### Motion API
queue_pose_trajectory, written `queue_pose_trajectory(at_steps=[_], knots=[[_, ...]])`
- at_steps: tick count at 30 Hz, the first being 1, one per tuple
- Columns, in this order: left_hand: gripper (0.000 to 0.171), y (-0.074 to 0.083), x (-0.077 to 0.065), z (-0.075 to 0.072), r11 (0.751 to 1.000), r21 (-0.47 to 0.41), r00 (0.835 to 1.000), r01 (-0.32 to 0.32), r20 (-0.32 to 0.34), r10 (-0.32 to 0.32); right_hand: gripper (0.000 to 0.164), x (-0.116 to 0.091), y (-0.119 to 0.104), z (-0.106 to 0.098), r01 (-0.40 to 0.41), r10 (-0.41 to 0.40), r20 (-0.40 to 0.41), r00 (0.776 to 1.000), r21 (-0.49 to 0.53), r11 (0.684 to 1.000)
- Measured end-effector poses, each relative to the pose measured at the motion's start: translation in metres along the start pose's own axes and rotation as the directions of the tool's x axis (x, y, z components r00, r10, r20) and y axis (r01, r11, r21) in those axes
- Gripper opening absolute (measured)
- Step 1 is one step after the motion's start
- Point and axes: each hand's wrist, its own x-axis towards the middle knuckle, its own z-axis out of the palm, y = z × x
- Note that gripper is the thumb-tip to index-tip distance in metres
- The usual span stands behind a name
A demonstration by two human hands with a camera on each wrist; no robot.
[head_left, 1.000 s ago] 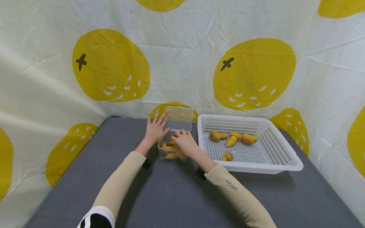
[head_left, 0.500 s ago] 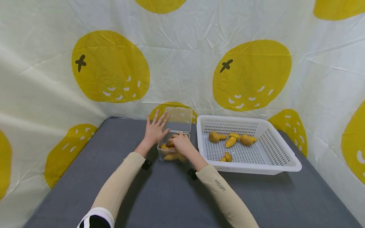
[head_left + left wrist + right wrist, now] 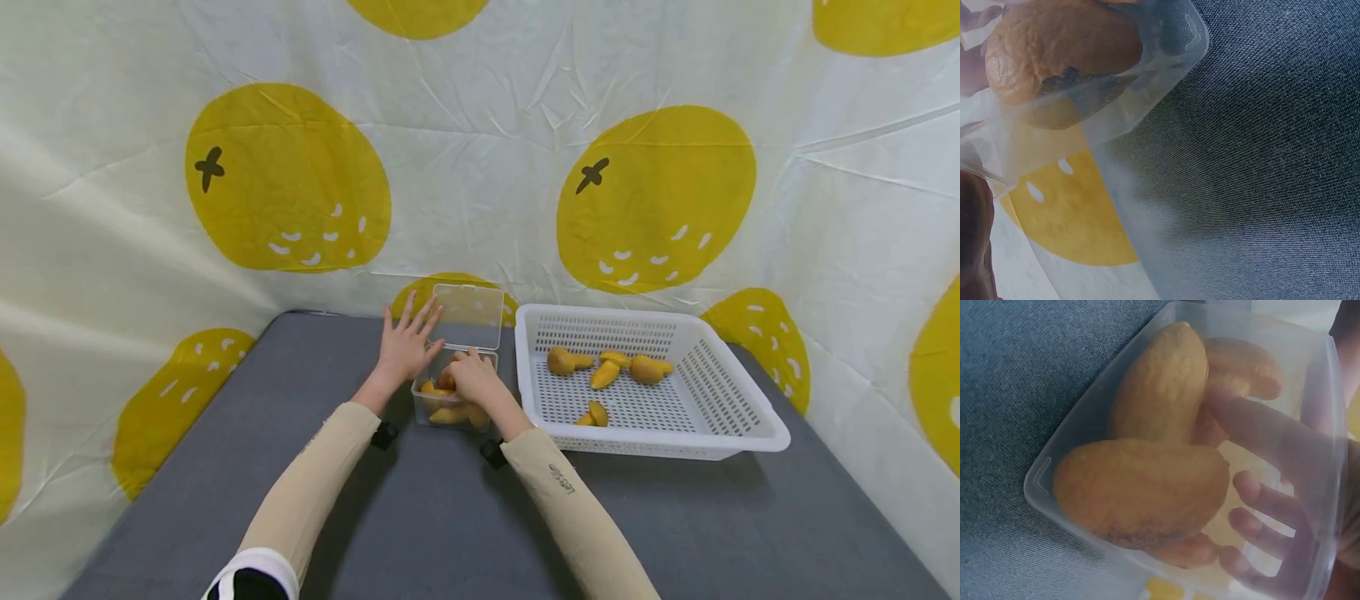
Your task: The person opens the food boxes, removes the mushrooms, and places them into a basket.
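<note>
A clear plastic box (image 3: 422,412) stands on the table with several yellow-brown mushrooms (image 3: 1141,490) inside, pressed close to its walls. Its clear lid (image 3: 468,317) is tipped back, upright behind it. My left hand (image 3: 402,350) spreads its fingers at the box's left side, thumb by the rim. Bent over the box, my right hand (image 3: 480,379) has its fingers down inside, pinching a mushroom (image 3: 446,381) near the left side. Through the wall in the right wrist view, one digit meets a mushroom (image 3: 1235,362) while other fingers curl. A large brown cap (image 3: 1063,50) fills the left wrist view's corner.
To the right of the box stands a white perforated basket (image 3: 660,442) with several mushrooms (image 3: 647,369) lying apart on its floor. Grey cloth (image 3: 450,517) covers the table. A white curtain (image 3: 480,200) with yellow fruit prints hangs behind.
My right hand has moved left and deeper into the box, and its forearm has swung left. The left hand stays in place. The head view has shifted slightly.
</note>
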Motion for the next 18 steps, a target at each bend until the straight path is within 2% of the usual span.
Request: queue_pose_trajectory(at_steps=[9, 18], knots=[[0.062, -0.0011, -0.0007, 0.0016, 1.000, 0.016, 1.000, 0.004, 0.030, -0.004, 0.014, -0.0009, -0.0011, 0.0028, -0.001, 0.001, -0.062, 0.998, -0.005, 1.000], [0.063, -0.0010, 0.0001, 0.0000, 1.000, 0.006, 0.999, 0.004, 0.036, -0.005, 0.016, -0.0035, -0.0016, 0.0000, -0.012, 0.002, -0.123, 0.992, -0.081, 0.997]])
